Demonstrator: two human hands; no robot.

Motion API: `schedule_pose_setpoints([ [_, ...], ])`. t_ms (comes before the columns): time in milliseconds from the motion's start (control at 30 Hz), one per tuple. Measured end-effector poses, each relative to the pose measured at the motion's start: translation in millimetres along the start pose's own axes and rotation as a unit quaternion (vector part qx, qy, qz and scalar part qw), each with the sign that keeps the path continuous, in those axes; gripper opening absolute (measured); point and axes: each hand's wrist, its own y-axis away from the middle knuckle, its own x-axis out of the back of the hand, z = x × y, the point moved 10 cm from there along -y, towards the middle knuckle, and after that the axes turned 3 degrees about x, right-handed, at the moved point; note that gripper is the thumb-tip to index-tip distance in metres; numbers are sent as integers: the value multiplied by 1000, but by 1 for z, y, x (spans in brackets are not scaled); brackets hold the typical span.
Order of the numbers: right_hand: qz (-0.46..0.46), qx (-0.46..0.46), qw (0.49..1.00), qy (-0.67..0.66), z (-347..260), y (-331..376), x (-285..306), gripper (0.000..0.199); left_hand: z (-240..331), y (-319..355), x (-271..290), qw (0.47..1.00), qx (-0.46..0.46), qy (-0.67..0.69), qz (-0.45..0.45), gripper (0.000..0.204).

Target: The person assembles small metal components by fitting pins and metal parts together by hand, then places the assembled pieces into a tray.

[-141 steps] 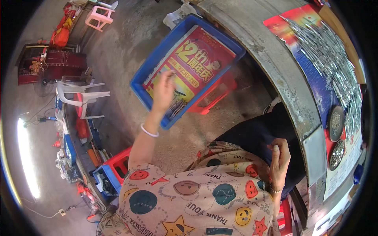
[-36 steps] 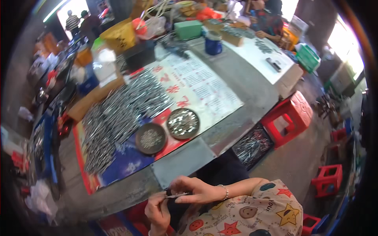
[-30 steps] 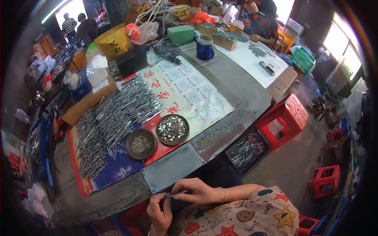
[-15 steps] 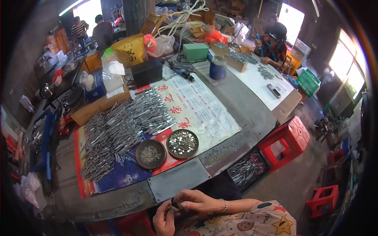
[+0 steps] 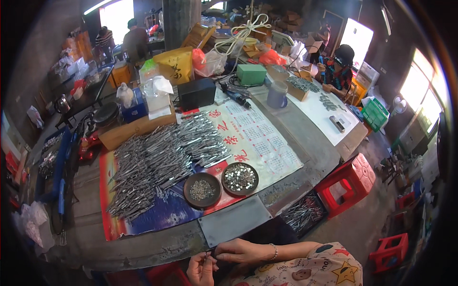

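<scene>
Grey slender piece [image 5: 207,256] pinched in the left hand [image 5: 200,270] at the near edge of the table [image 5: 157,249], beside the curled right hand [image 5: 241,250] of indeterminable grip, with metallic strips [image 5: 162,159] heaped beyond.

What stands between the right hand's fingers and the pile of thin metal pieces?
Toward the right part of the pile, the left dark bowl stands between it and the right hand's fingers. Toward the left part, nothing visible blocks.
</scene>
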Motion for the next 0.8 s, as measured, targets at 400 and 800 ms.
schedule_pose_setpoints([
  [400,16,24,973,228,-35,-7,47,14,-20,3,12,995,-1,96,-18,14],
  [800,91,118,831,536,-44,-96,114,15,-29,22,15,998,28,48,-5,14],
])
